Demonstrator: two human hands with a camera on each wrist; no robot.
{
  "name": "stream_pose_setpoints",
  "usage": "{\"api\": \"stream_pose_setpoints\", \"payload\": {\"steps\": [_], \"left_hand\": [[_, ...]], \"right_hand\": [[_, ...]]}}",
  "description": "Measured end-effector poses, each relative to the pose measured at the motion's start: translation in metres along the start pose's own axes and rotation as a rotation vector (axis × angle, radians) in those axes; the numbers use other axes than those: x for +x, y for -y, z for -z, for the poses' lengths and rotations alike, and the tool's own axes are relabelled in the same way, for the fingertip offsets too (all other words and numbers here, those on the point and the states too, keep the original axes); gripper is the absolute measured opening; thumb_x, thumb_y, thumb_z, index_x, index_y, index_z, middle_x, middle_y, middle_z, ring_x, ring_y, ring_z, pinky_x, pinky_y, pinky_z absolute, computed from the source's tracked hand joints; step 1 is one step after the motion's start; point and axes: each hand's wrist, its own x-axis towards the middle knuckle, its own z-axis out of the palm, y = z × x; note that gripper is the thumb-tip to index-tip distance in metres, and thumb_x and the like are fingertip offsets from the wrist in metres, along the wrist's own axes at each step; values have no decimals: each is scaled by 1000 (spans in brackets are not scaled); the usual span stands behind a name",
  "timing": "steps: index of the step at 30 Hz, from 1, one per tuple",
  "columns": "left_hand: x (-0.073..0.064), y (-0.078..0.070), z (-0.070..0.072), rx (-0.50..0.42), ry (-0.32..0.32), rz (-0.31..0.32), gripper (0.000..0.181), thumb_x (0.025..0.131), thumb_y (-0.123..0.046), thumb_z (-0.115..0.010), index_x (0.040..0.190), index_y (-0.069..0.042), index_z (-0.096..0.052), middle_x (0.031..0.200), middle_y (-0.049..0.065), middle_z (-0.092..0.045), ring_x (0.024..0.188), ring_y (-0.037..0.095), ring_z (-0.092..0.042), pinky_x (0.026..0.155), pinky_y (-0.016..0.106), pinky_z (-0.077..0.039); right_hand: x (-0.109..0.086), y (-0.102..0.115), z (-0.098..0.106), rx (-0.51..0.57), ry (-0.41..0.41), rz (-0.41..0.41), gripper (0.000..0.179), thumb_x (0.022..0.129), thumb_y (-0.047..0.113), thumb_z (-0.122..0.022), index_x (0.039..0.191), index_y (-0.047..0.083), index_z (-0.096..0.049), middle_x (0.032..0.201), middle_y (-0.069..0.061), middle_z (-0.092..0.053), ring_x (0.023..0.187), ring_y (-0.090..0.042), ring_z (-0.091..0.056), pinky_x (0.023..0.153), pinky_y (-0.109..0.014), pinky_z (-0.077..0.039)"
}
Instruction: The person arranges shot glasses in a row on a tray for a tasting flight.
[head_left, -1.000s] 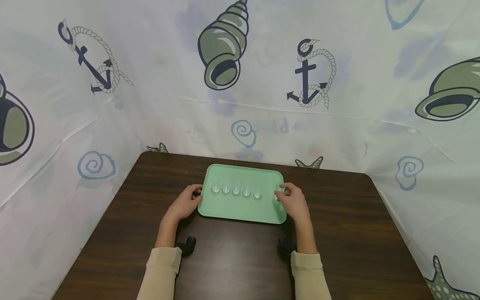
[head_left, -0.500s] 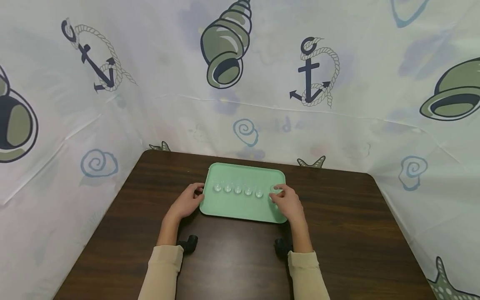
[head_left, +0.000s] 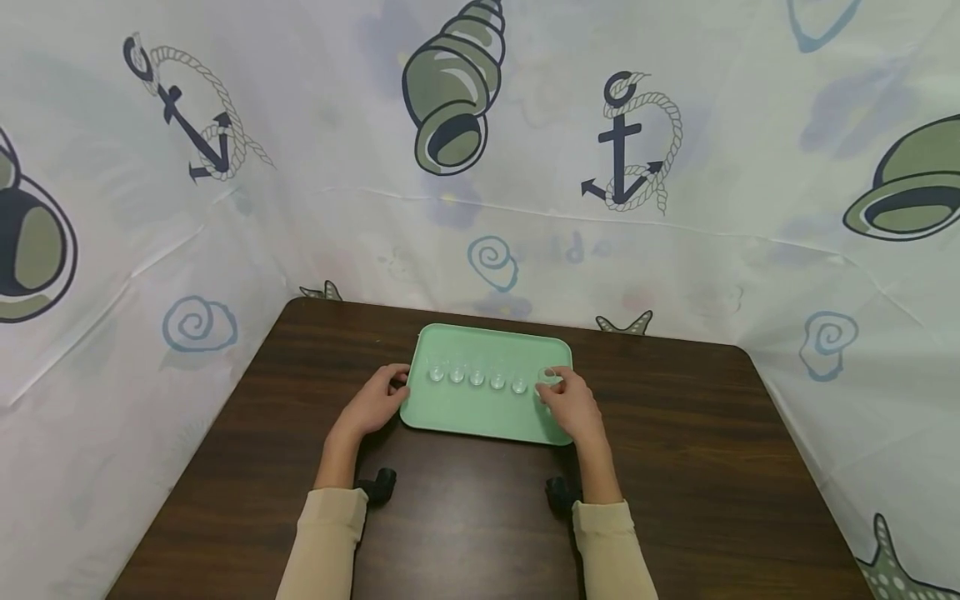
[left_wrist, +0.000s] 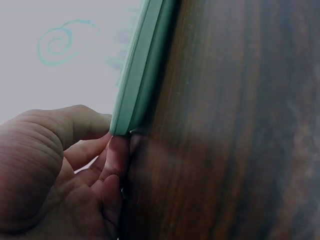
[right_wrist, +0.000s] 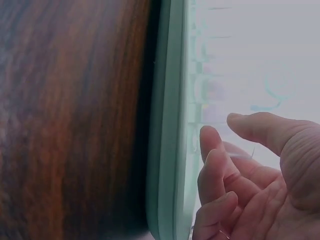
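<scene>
A pale green tray (head_left: 472, 418) lies on the dark wooden table, with several small clear cups (head_left: 477, 377) lined up across its middle. At the tray's left side my left hand (head_left: 372, 402) pinches the edge; the left wrist view has the thumb against the tray edge (left_wrist: 131, 95) and fingers beneath. My right hand (head_left: 573, 407) holds another clear cup (head_left: 549, 375) over the tray's right part, at the right end of the row. In the right wrist view, the held cup shows only as faint transparent edges between thumb and fingers.
Brown wooden tabletop (head_left: 697, 467) surrounds the tray. A white curtain (head_left: 337, 225) printed with shells and anchors hangs behind and at the sides. Black wrist cameras (head_left: 378, 486) sit at both wrists.
My right hand has moved left with the clear cup, from the tray's right edge inward toward the row. My left hand has stayed at the tray's left edge.
</scene>
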Motion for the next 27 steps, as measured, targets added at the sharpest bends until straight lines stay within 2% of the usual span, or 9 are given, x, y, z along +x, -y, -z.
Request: {"api": "stream_pose_setpoints", "payload": {"steps": [5, 14, 19, 23, 27], "left_hand": [[0, 0, -1, 4, 4, -4, 50, 113, -15, -51, 159, 4, -44, 142, 26, -53, 113, 34, -60, 97, 48, -53], [-5, 1, -1, 18, -6, 5, 47, 115, -16, -48, 158, 5, -46, 141, 26, -55, 115, 35, -59, 100, 51, -51], [-4, -6, 6, 62, -8, 42, 50, 116, -22, -43, 160, 2, -44, 142, 25, -57, 120, 37, -59, 100, 54, -51], [-5, -11, 13, 93, -1, 86, 54, 116, -26, -42, 164, -1, -39, 150, 28, -56, 133, 44, -58, 105, 60, -51], [-3, -18, 27, 146, -3, 70, 54, 116, -25, -42, 163, 1, -39, 152, 30, -55, 139, 46, -55, 109, 63, -49]], "right_hand": [[-1, 1, 3, 17, 26, 5, 47, 106, 31, -69, 147, 11, -61, 103, -10, -78, 91, -24, -72, 73, -36, -51], [-4, -6, 11, 9, 73, 13, 48, 103, 13, -63, 151, 5, -58, 100, -13, -77, 79, -20, -65, 66, -31, -48], [-3, -8, 20, 9, 74, 3, 48, 106, 14, -61, 153, 4, -55, 103, -14, -76, 83, -22, -67, 69, -33, -51], [-3, -9, 30, -7, 34, -3, 45, 109, 20, -60, 152, 5, -57, 104, -15, -75, 88, -26, -71, 72, -34, -51], [-1, -5, 38, -80, 13, 21, 45, 110, 30, -60, 150, 8, -59, 108, -13, -74, 91, -27, -70, 72, -37, -49]]}}
